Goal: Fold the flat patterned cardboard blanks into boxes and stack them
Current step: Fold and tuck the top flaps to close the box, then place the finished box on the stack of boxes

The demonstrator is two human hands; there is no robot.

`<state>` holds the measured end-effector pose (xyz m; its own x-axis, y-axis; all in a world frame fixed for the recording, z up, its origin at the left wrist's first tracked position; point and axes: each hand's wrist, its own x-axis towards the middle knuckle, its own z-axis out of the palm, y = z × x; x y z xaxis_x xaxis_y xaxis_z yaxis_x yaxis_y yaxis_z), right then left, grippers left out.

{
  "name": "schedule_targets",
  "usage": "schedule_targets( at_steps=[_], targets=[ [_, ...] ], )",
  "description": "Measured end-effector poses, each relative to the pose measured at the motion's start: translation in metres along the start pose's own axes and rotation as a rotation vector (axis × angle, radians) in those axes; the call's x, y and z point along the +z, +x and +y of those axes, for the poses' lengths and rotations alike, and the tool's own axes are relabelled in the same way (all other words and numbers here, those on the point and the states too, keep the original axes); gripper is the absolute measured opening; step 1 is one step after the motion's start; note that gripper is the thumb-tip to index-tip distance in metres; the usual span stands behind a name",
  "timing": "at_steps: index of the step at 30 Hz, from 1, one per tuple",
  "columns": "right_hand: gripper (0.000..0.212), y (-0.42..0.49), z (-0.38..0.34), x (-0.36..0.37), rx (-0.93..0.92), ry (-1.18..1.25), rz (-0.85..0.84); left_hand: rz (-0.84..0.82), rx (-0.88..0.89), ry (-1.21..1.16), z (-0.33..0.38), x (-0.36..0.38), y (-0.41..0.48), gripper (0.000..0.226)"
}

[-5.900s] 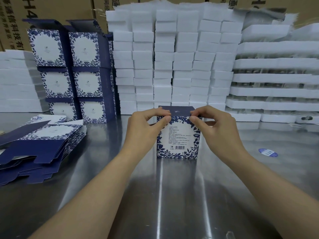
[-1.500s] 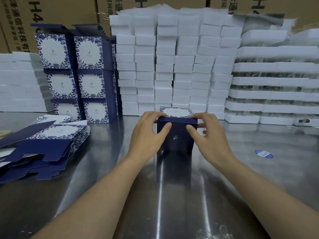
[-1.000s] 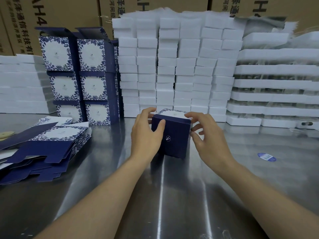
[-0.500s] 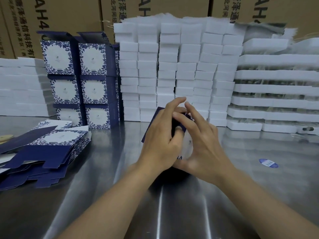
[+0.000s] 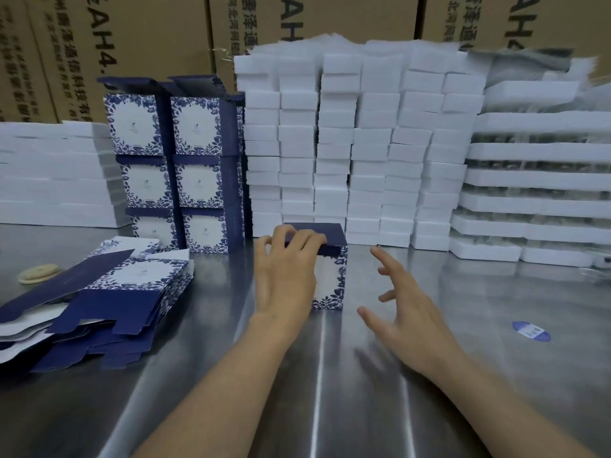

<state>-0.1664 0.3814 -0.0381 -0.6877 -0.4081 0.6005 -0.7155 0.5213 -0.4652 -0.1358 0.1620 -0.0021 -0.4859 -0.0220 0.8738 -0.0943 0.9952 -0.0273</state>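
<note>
A folded blue-and-white floral box [image 5: 330, 276] stands upright on the steel table [image 5: 330, 391], its dark blue top closed. My left hand [image 5: 286, 276] lies over the box's top front edge and left side, fingers curled onto the lid. My right hand [image 5: 403, 312] hovers to the right of the box, fingers spread, touching nothing. A pile of flat patterned blanks [image 5: 99, 299] lies at the left. A stack of finished boxes [image 5: 178, 166], two columns wide and three high, stands behind the pile.
Stacks of white foam blocks [image 5: 357, 150] rise right behind the box, with foam trays [image 5: 535, 193] at right and more foam [image 5: 53, 173] at far left. Brown cartons [image 5: 132, 34] fill the back. A blue sticker [image 5: 531, 331] and a pale disc [image 5: 39, 274] lie on the table.
The box was turned over between both hands and now stands with its patterned face towards me. My right hand has let go and drawn away to the right; my left stays on it.
</note>
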Motion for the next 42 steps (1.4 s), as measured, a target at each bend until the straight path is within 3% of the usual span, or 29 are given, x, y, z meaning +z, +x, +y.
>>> schedule_targets(
  at_steps=[4,10,19,23,26,30,33,35,39,42],
  targets=[
    [0.087,0.002,0.015,0.008,0.015,-0.028,-0.068,-0.278,-0.036,0.195,-0.044,0.032,0.033,0.061],
    [0.082,0.004,0.026,0.014,0.041,-0.032,-0.129,-0.603,-0.206,0.187,-0.081,0.076,0.062,0.085],
    [0.081,0.005,0.032,0.017,0.047,-0.036,-0.150,-0.643,-0.305,0.214,-0.109,0.095,0.080,0.092],
    [0.081,0.006,0.032,0.014,0.056,-0.045,-0.162,-0.472,-0.254,0.078,-0.090,0.078,0.069,0.091],
    [0.080,0.007,0.029,0.011,0.071,-0.033,-0.169,-0.381,-0.281,0.105,-0.104,0.044,0.056,0.082],
    [0.074,0.010,0.026,0.011,0.099,-0.046,-0.214,-0.719,-0.604,0.373,-0.160,-0.011,0.025,0.084],
    [0.070,0.009,0.027,0.011,0.117,-0.043,-0.230,-0.929,-0.852,0.328,-0.183,-0.039,0.009,0.088],
    [0.067,0.010,0.028,0.010,0.127,-0.033,-0.236,-0.963,-0.853,0.294,-0.187,-0.048,0.005,0.078],
    [0.065,0.011,0.028,0.009,0.122,-0.054,-0.252,-0.956,-0.685,0.270,-0.188,-0.058,0.008,0.043],
    [0.063,0.011,0.028,0.009,0.110,-0.072,-0.258,-0.924,-0.617,0.237,-0.187,-0.071,0.013,0.037]
  ],
)
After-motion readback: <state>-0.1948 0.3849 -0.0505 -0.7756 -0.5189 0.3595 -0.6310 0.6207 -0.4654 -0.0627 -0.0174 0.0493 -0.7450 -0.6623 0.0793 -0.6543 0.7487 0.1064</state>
